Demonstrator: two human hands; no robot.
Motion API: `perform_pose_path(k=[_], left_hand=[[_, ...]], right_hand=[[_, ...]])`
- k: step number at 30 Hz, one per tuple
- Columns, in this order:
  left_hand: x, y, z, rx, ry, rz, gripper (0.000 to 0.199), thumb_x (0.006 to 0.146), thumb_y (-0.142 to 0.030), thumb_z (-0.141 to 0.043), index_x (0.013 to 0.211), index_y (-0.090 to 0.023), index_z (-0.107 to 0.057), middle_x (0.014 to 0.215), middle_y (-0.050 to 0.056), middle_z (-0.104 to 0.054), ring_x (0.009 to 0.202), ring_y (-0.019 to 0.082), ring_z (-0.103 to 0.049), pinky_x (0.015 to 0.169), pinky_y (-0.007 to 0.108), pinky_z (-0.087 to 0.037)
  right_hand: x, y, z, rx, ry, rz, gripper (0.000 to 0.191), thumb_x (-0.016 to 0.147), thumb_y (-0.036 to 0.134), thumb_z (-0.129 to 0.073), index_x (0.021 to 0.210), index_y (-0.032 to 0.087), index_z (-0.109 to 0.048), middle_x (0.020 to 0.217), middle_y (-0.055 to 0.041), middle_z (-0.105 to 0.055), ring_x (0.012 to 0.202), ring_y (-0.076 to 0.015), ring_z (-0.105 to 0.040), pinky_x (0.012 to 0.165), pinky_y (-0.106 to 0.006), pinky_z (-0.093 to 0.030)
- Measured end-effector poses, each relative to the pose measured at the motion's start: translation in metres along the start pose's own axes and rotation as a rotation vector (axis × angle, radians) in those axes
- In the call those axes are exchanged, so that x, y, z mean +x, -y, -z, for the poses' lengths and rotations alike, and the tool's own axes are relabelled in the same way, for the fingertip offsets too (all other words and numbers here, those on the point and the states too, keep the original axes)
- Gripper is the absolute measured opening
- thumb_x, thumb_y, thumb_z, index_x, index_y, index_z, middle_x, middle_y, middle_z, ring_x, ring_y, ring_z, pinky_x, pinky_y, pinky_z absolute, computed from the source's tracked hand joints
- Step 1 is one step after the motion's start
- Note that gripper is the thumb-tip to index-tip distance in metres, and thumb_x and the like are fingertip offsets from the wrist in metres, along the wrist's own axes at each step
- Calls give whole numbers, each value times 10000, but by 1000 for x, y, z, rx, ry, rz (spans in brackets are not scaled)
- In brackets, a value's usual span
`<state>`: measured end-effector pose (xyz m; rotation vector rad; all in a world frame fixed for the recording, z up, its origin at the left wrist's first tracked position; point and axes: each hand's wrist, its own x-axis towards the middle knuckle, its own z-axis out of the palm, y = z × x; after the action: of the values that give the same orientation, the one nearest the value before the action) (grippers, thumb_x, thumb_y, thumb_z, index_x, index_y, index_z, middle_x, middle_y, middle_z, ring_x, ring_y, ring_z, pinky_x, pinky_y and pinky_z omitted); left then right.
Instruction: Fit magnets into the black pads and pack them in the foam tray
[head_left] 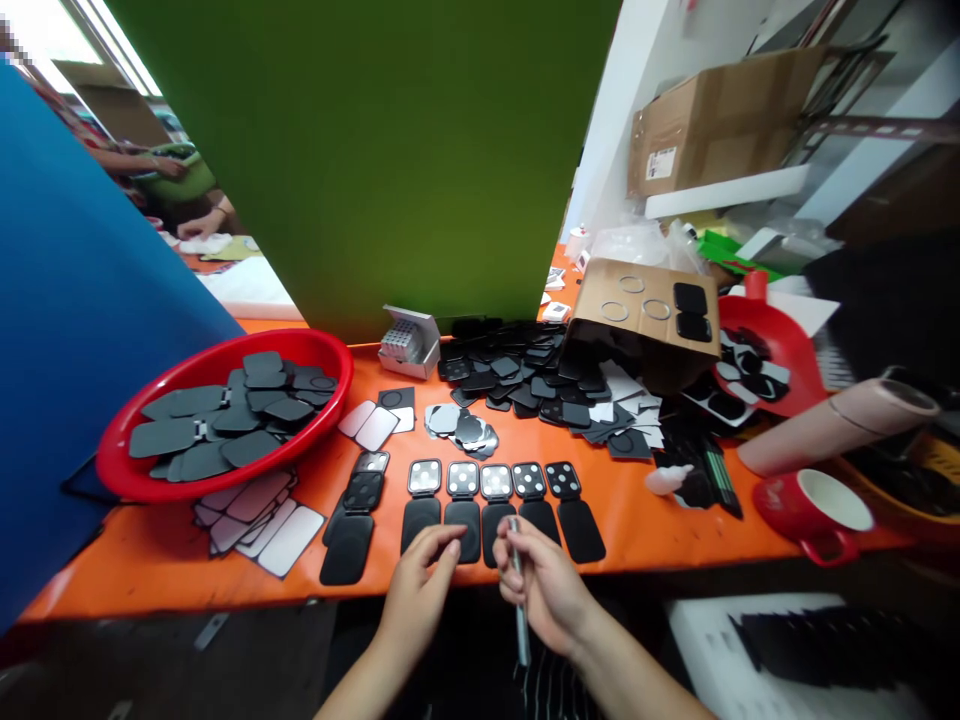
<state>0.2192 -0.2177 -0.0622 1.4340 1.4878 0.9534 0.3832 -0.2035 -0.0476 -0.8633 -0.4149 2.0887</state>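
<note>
Several black hinged pieces stand in a row along the front of the orange table (630,520), their square upper parts showing pale dots (529,480). My right hand (544,580) is closed round a thin silver pen-like tool (521,620), in front of the row's middle. My left hand (424,580) is at the lower edge of the two leftmost pieces, thumb and fingertips a little apart, with nothing seen between them. More black pieces (349,550) lie overlapped to its left. Behind the row is a small pile of silvery discs (469,430).
A red basin (120,470) of dark plates stands left, beside white cards (281,535). Black squares (502,365) are heaped behind, near a cardboard box (645,300). A red mug (814,510) and pink bottle (840,425) stand right. Other people's hands (202,225) show far left.
</note>
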Motion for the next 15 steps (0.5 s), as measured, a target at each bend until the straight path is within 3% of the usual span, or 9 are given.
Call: perform_pose_path(k=[8, 11, 15], left_hand=[[-10, -26, -2, -101, 103, -30, 259, 800, -311, -470, 982, -218, -630, 1009, 82, -617, 970, 206, -551, 864, 349, -434], [-10, -24, -9, -239, 120, 50, 280, 772, -325, -516, 1006, -208, -617, 1024, 83, -626, 963, 212, -563, 866, 358, -435], [-6, -21, -13, -409, 110, 195, 266, 729, -344, -573, 902, -154, -642, 858, 73, -673, 836, 210, -609, 787, 343, -474]], right_hand=[[1, 1, -11, -63, 29, 40, 143, 707, 233, -511, 829, 190, -449, 635, 32, -492, 424, -42, -298, 415, -176, -187], [0, -3, -13, -39, 48, 42, 132, 702, 225, -505, 813, 190, -444, 607, 39, -469, 424, -43, -296, 416, -177, -189], [-2, -7, -16, 37, 81, 37, 109, 699, 198, -480, 797, 192, -433, 567, 51, -418, 423, -50, -275, 413, -182, -185]])
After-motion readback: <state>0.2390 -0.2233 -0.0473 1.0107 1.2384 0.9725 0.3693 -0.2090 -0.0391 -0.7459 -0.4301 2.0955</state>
